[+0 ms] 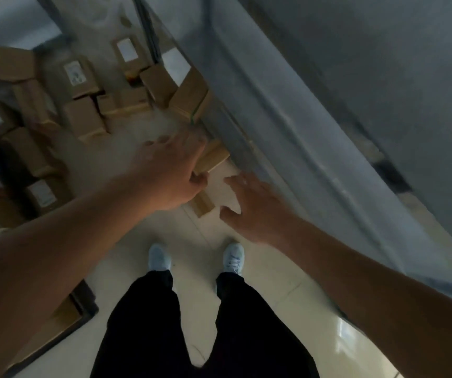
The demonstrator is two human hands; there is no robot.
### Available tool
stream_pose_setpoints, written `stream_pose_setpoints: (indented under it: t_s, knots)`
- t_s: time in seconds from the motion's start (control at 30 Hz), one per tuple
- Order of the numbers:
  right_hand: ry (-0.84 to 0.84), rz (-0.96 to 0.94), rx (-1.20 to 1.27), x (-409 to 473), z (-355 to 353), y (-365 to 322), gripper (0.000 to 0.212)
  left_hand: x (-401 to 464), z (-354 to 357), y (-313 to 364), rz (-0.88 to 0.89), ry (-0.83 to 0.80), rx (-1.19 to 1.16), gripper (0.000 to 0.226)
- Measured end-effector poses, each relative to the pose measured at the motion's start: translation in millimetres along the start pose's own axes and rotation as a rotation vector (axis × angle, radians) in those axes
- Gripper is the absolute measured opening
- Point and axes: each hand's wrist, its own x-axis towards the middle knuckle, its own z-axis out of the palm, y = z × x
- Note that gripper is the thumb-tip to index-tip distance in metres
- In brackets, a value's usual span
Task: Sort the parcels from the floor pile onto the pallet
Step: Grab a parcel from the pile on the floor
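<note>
Pale tiled floor (249, 285) across the lower middle of the frame, with a grey plastic-wrapped wall or stack (328, 99) slanting down the right side. Upper left: a loose pile of brown cardboard parcels (83, 115), several bearing white labels, tumbled at all angles. No pallet clearly made out from here. Centre of the frame: a flat parcel with a white label (224, 186) lying on the floor beside a small tan box (214, 158), close against the wrapped stack. Left hand (170, 173) spread above the small box, fingers loosely splayed, thumb near the parcel's edge; contact blurred, cannot tell for sure. Right hand (249, 205) open over the flat parcel's near corner, fingers straight, nothing gripped. Probably the pick-up step, just at the reach. Next move likely calls for closing both hands on opposite edges of the flat parcel, lifting it level, then turning toward the pallet.
</note>
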Motion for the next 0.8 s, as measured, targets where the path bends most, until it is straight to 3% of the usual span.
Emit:
stream_pose_setpoints:
  t_s: [0.47,0.8]
  knots:
    - [-0.073,0.156,0.078,288,175,68,0.067,219,275,-125,-0.092,-0.132,-0.168,0.065]
    - [-0.023,0.296,0.274,444,257,93,0.069,331,401,-188,-0.09,-0.186,-0.172,0.078]
